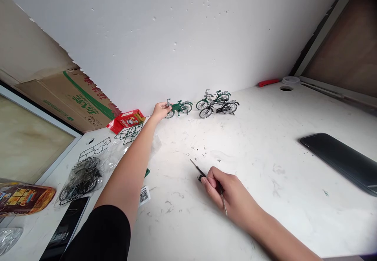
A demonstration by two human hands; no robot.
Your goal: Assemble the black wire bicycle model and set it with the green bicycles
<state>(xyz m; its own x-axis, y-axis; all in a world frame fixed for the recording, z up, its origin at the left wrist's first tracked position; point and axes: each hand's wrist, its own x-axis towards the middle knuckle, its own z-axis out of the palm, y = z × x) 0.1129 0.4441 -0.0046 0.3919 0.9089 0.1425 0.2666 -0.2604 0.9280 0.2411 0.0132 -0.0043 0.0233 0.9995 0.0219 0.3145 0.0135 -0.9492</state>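
My left hand (160, 110) reaches far across the white table (265, 135) and grips the front of a small green model bicycle (179, 107) standing by the wall. Two more model bicycles stand just right of it, a green one (213, 98) behind a black one (219, 108). Nearer to me, my right hand (225, 192) rests on the table with its fingers closed round a thin dark tool (203, 173) whose tip points up and left.
A red packet (126, 120) and green wire parts (129, 133) lie left of the bicycles. Plastic part frames and a bag of black parts (82, 174) lie at left. A dark phone (341, 159) lies at right, another phone (66, 227) at lower left, a cardboard box (73, 100) behind.
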